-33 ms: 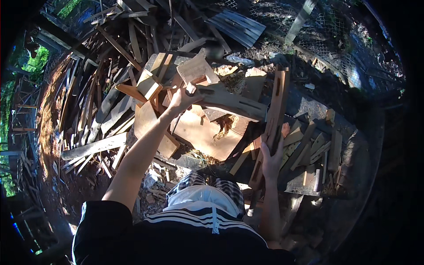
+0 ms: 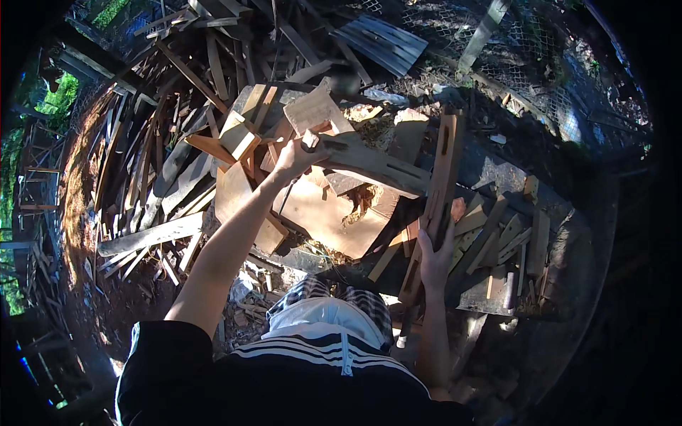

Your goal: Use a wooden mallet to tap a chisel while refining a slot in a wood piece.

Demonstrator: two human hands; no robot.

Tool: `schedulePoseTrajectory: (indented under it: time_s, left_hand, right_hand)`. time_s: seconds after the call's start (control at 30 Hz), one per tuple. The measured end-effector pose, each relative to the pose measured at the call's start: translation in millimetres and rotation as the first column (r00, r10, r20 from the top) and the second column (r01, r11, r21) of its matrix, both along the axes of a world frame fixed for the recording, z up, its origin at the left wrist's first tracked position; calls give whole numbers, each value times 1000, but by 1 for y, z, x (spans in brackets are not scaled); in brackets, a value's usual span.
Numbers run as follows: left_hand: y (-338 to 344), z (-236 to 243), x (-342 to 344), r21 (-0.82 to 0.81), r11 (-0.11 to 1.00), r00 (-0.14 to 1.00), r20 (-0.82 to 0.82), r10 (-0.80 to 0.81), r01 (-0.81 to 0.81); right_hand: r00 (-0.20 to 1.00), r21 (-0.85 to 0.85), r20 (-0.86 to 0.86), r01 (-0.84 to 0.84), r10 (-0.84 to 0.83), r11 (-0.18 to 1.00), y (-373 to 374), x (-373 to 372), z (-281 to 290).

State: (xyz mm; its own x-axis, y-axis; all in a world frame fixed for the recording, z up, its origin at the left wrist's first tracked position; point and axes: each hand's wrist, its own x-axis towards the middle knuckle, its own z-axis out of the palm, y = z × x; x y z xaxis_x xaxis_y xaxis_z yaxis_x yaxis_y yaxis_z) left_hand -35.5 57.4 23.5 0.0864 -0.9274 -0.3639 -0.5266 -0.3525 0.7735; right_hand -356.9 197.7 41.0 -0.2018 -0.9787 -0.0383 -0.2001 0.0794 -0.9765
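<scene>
My left hand [image 2: 293, 157] is closed round the left end of a flat wooden rail [image 2: 366, 162] that has a long slot cut in it. The rail's right end meets the side of a long wooden post [image 2: 446, 167]; whether it sits in a joint there I cannot tell. That post runs away from me and has slots cut along its face. Around its near part my right hand [image 2: 436, 257] is wrapped, thumb on the left side. Under the rail lies a sunlit pale board [image 2: 320, 213] with shavings on it.
Short wood blocks [image 2: 240, 138] are stacked left of my left hand. Several offcuts [image 2: 497, 238] lie right of my right hand on the dark bench [image 2: 497, 174]. A large heap of scrap wood [image 2: 167, 170] rises at the left, and a corrugated sheet [image 2: 380, 44] lies at the back.
</scene>
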Motion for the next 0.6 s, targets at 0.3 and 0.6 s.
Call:
schedulePoseTrajectory:
  time_s: [0.3,0.6]
  left_hand:
    - [-24,8,4,-419,902,995,-48,93,-104]
    - [-62,92,-94,-543,839,796,-529,-295,-49]
  right_hand:
    - [954,57,-279,-97,110,994,5,7,-13]
    - [967,19,-242,-73,76,997,3,15,-9]
